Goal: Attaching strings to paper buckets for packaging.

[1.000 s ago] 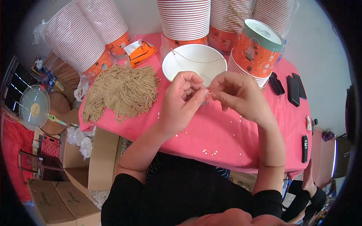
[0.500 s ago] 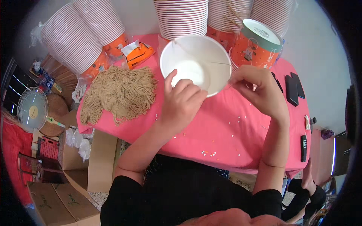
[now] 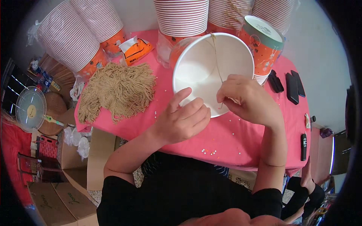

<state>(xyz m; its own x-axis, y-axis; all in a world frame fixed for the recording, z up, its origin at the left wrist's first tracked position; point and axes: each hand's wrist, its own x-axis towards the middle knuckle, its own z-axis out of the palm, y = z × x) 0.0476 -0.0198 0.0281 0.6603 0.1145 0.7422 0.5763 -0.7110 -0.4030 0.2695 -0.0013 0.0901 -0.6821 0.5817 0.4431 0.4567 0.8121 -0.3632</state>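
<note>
A white-lined paper bucket (image 3: 196, 56) with an orange outside lies tilted on the table, its mouth facing me. From its far rim a thin brown string (image 3: 216, 56) runs across the mouth. My right hand (image 3: 250, 100) pinches that string near the bucket's near right rim, a short end hanging below the fingers. My left hand (image 3: 184, 118) is at the near left rim, fingers loosely bent and apart, holding nothing; whether a fingertip touches the rim I cannot tell.
A heap of tan strings (image 3: 117, 90) lies on the pink tablecloth (image 3: 188, 150) at left. Stacked paper buckets (image 3: 181, 17) line the back, beside an orange tissue pack (image 3: 137, 51). Phones (image 3: 291, 88) and a black box cutter (image 3: 303, 147) lie at right, small white dots near the front.
The bucket has tipped further toward me and shifted right. My left hand has come out of its mouth. My right hand has drawn the string down and left across the opening.
</note>
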